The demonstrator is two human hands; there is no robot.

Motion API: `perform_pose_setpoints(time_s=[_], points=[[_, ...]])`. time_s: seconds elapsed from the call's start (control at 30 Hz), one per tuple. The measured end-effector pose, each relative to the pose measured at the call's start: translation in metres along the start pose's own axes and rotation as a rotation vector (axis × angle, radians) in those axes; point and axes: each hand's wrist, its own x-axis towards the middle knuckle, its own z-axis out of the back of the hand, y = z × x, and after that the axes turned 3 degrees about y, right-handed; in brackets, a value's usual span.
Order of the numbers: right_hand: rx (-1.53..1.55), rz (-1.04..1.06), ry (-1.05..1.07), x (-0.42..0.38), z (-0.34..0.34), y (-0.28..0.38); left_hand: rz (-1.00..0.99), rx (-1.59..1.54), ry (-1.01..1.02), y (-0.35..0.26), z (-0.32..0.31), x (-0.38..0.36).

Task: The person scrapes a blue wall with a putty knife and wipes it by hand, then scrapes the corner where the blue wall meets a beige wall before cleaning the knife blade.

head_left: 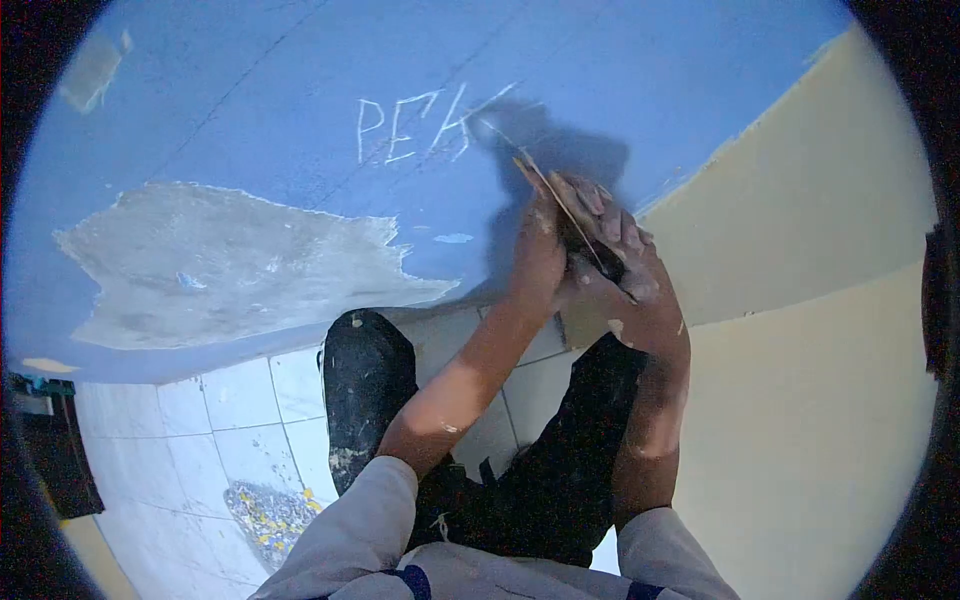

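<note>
Both hands are together in front of the blue wall (pixel 300 120), right of some scratched letters (pixel 412 127). My right hand (pixel 625 255) is wrapped round the dark handle of a thin-bladed scraper (pixel 570 213), seen nearly edge-on. The blade points up and left, towards the wall. My left hand (pixel 540 245) is pressed against the blade's left side, its fingers close to the tip. A dark shadow of the hands falls on the blue paint. Whether the blade tip touches the wall I cannot tell.
A large bare grey patch (pixel 240 265) lies on the blue wall at left. A cream wall (pixel 800 400) stands at right. White floor tiles (pixel 240 395) carry a pile of paint chips (pixel 270 515) at lower left. A dark object (pixel 60 440) is at the far left.
</note>
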Motion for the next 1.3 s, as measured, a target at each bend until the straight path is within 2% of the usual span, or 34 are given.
perform_pose_setpoints(time_s=[0.03, 0.1, 0.2, 0.33, 0.43, 0.53, 0.63, 0.73, 1.03, 1.2, 1.3], points=[[0.072, -0.038, 0.032, 0.002, 0.002, 0.003, 0.011, -0.001, 0.007, -0.002, 0.002, 0.001], [0.024, -0.004, -0.028, 0.000, -0.005, 0.000, 0.038, -0.008, 0.015, -0.003, 0.006, 0.001], [0.049, -0.025, -0.047, -0.001, -0.015, -0.010, -0.013, -0.069, -0.061, -0.003, 0.009, 0.002], [0.234, -0.061, -0.024, 0.009, -0.016, -0.006, -0.015, 0.010, 0.001, -0.013, 0.002, 0.005], [-0.050, -0.071, -0.054, 0.008, -0.027, 0.011, -0.010, -0.005, 0.029, -0.027, -0.002, 0.005], [0.116, 0.027, -0.061, 0.011, -0.033, 0.007, -0.017, 0.023, 0.060, -0.036, -0.008, 0.008], [0.039, 0.030, -0.081, 0.012, -0.024, 0.016, 0.001, 0.054, 0.025, -0.032, -0.011, 0.003], [0.016, -0.132, -0.024, 0.004, -0.018, 0.018, 0.009, -0.014, 0.023, -0.018, -0.003, -0.001], [-0.069, -0.031, -0.108, -0.008, -0.019, 0.004, 0.070, -0.021, 0.045, -0.004, 0.009, -0.005], [-0.146, -0.046, -0.102, -0.011, -0.016, -0.003, 0.041, -0.045, 0.029, -0.002, 0.004, -0.008], [-0.164, -0.096, -0.044, -0.007, -0.006, 0.008, 0.037, -0.174, 0.031, 0.003, 0.000, -0.006]])
